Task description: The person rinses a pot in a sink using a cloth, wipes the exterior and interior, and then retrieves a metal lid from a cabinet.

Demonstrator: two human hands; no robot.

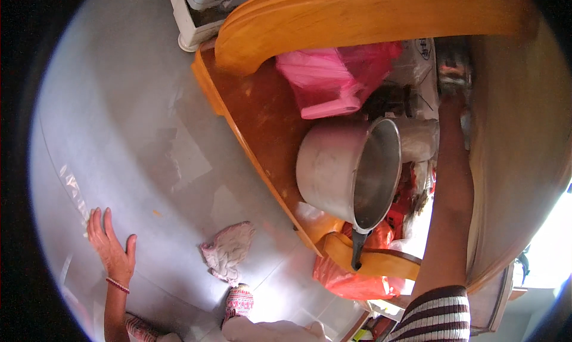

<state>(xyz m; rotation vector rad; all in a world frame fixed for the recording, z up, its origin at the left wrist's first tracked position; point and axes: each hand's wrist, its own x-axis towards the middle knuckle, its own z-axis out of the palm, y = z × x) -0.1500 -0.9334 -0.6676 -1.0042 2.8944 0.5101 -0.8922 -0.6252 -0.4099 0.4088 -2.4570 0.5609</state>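
Observation:
My left hand (111, 248), with a beaded bracelet at the wrist, is raised with fingers spread and nothing in it. Tiled floor (147, 132) lies behind it in the picture. My right arm reaches along the wooden furniture, and the right hand (452, 104) is shadowed and blurred beside a shiny container (454, 67); its grip cannot be made out. A metal pot (328, 167) with a black handle (359, 250) rests on the wooden shelf (263, 118), its mouth facing picture-right. A pink plastic bag (330, 80) is beside the pot.
Curved wooden legs (371, 17) frame the shelf. A red plastic bag (344, 279) bulges near the pot handle. A crumpled cloth (229, 251) lies on the floor near a foot in patterned footwear (240, 301). A pale plastic stand (196, 26) adjoins the furniture.

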